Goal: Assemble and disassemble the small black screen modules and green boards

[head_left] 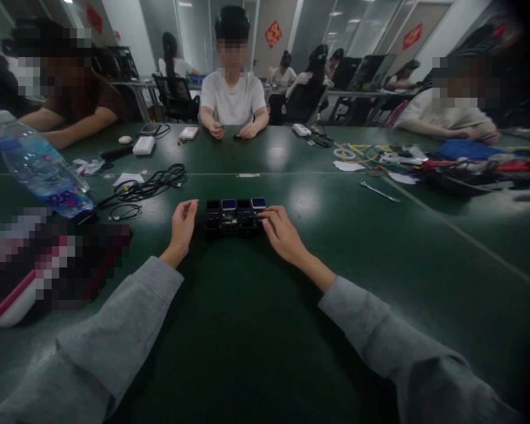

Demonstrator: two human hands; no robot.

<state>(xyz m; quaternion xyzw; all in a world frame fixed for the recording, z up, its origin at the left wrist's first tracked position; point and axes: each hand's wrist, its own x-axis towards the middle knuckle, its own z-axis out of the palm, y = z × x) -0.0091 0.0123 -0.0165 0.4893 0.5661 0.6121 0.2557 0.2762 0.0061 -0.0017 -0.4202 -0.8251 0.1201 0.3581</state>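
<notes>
A black electronic module (229, 219) with small square screens along its top and a circuit board showing in the middle lies on the dark green table. My right hand (285, 235) is at its right end, index finger and thumb close together there. A tiny pale thing may be between those fingertips, but it is too small to name. To the left of the module, my left hand (182, 231) is held a little apart from it. Its fingers are curled in towards the thumb, and nothing shows in them.
At the left stand a water bottle (44, 168) and coiled black cables (152, 184). A wrench (380, 192) lies on the right, before a heap of wires and a blue item (468, 150). A person in a white shirt (233, 97) sits opposite; others sit at both sides.
</notes>
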